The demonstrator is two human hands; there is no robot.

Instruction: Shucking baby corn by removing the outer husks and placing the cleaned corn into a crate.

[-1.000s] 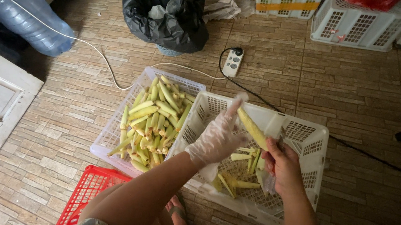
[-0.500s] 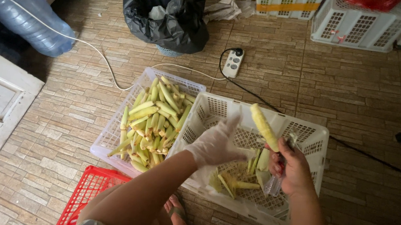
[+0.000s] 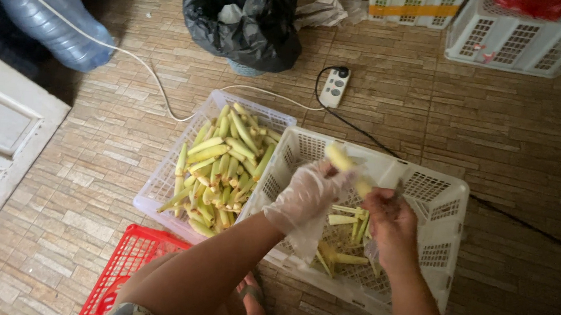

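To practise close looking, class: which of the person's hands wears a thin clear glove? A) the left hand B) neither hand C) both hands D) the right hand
A: the left hand is covered by a thin clear glove as it grips the pale yellow corn ear over the white basket, while the right hand is bare.

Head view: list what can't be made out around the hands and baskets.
- Right hand: a thin tool, too small and blurred to identify.
- Corn: lower end hidden by left hand.
- Red basket: cut off by the bottom edge, partly behind the leg.
- Black bag: contents too dark.
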